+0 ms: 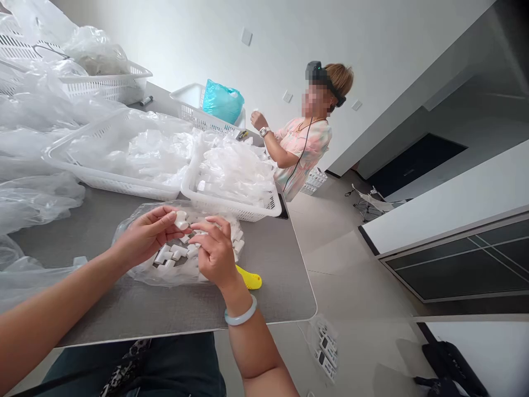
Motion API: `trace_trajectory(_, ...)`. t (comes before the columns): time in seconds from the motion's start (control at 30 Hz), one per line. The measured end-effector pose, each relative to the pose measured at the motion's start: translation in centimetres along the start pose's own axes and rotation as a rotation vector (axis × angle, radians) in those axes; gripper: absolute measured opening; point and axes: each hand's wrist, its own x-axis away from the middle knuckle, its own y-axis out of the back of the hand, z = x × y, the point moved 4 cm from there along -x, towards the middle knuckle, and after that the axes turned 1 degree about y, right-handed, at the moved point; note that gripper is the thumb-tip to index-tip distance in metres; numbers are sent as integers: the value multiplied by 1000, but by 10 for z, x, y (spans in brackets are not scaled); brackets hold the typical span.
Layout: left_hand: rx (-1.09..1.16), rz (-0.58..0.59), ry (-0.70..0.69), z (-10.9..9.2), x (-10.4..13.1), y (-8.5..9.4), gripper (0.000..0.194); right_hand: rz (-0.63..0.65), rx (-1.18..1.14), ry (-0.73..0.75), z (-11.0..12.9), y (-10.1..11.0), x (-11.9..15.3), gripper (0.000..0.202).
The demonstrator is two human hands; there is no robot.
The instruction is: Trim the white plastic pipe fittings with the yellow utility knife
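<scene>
My left hand point(151, 231) pinches a white plastic pipe fitting point(181, 221) between thumb and fingers, above the table. My right hand point(215, 251) is right beside it, with thumb and forefinger drawn together at the fitting's right side. Whether a tiny part sits between those fingertips is too small to make out. Below both hands, several white tee-shaped pipe fittings point(164, 254) lie in a spread clear plastic bag point(140, 273) on the grey table point(165, 314). A yellow tool handle point(250, 278) lies just right of my right wrist, partly hidden.
White baskets filled with clear bags, one basket point(235, 207) nearest, stand behind the fittings. A turquoise bag point(223, 102) rests in a far basket. Loose plastic bags point(37, 204) cover the left side. A co-worker point(306, 138) stands beyond the table's right edge. Power strips point(327, 353) lie on the floor.
</scene>
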Motion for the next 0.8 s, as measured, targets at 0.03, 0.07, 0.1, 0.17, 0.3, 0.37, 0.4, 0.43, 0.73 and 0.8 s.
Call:
trace_trajectory(0.03,229,-64,120,2,0,1,33,-9,12,36,2,-2,1,36)
trace_trajectory(0.07,390,-106,204,3,0,0,32,-17,23,62,3,-2,1,35)
trace_trajectory(0.1,465,-123,251,2,0,-2,34,-20,33,79,4,-3,2,35)
trace_trajectory(0.17,549,-127,297,-1,0,-5,33,1,60,87,4,-5,1,34)
trace_trajectory(0.3,503,-74,283,-7,0,-10,32,104,86,76,6,-11,-1,32)
trace_trajectory(0.37,406,-52,238,-10,1,-10,36,132,26,57,8,-15,-3,31)
trace_trajectory(0.4,338,-58,201,-11,1,-9,37,134,-34,39,9,-16,-3,32)
trace_trajectory(0.43,260,-76,156,-13,1,-6,37,128,-116,15,10,-16,-3,35)
trace_trajectory(0.73,-193,-272,-187,-29,4,-1,28,-179,-1177,-519,0,-19,-2,16)
trace_trajectory(0.8,-192,-245,-206,-30,4,-7,28,-306,-1163,-596,-2,-14,-1,21)
